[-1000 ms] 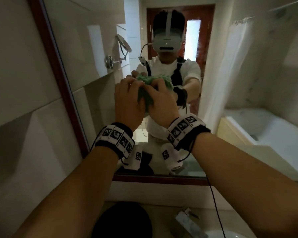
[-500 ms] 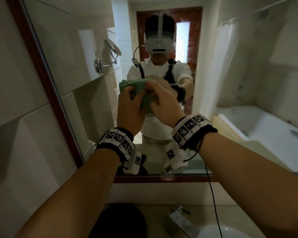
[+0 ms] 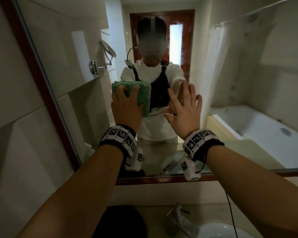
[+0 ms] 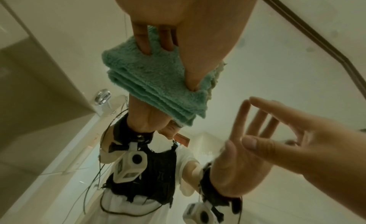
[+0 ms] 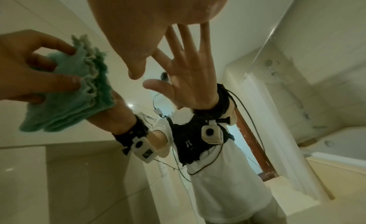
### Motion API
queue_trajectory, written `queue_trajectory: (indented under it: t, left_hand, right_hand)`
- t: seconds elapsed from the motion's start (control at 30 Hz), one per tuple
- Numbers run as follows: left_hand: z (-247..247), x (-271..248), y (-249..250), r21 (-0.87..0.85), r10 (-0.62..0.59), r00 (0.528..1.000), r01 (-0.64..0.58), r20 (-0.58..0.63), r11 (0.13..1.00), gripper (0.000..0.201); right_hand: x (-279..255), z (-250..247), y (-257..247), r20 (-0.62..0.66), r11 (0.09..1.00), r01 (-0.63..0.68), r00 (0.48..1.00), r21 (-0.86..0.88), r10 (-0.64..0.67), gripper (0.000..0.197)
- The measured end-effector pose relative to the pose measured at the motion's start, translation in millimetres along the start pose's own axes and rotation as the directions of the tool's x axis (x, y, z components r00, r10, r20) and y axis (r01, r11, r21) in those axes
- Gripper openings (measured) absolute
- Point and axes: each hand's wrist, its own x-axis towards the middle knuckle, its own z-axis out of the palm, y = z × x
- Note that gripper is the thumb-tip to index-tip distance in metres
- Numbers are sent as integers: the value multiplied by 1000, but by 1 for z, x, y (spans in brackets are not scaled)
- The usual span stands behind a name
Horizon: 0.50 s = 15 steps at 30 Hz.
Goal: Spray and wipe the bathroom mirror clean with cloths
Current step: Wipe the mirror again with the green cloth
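Green folded microfibre cloth (image 3: pixel 141 97) sits flat against the bathroom mirror (image 3: pixel 248 83), left of centre, at chest height of the reflected person. Left hand (image 3: pixel 126 107) presses it to the glass, fingers spread and bent over the cloth's near face, thumb on its right edge; the left wrist view shows the fingertips (image 4: pixel 144 44) digging into the pile and several folded layers stacked at the edge. Right hand (image 3: pixel 184 110) is just beside the cloth on its right, holding nothing, fingers straight and fanned, palm facing the glass; cannot tell if the fingertips touch the mirror. Dark red wooden frame (image 3: pixel 41 93) runs down the mirror's left side. Below: chrome faucet (image 3: pixel 177 217), white basin rim (image 3: pixel 213 231). Reflection shows bathtub (image 3: pixel 258 127), white shower curtain (image 3: pixel 215 66), round wall-mounted shaving mirror (image 3: pixel 108 48).
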Motion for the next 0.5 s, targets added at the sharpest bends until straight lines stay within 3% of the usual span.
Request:
queue_trajectory:
  t: [0.2,0.5]
  left_hand:
    - [-15,0,-68,-6,-127,992,127,-5,992,67]
    - [-34,-22,-144,42,-264,962,267,-67,963,68]
  right_hand:
    - [-2,11,-3,24,999,-15,1000,-33,15,91]
    - [-2,16,-5,28,998,-19,999,-56,21,92]
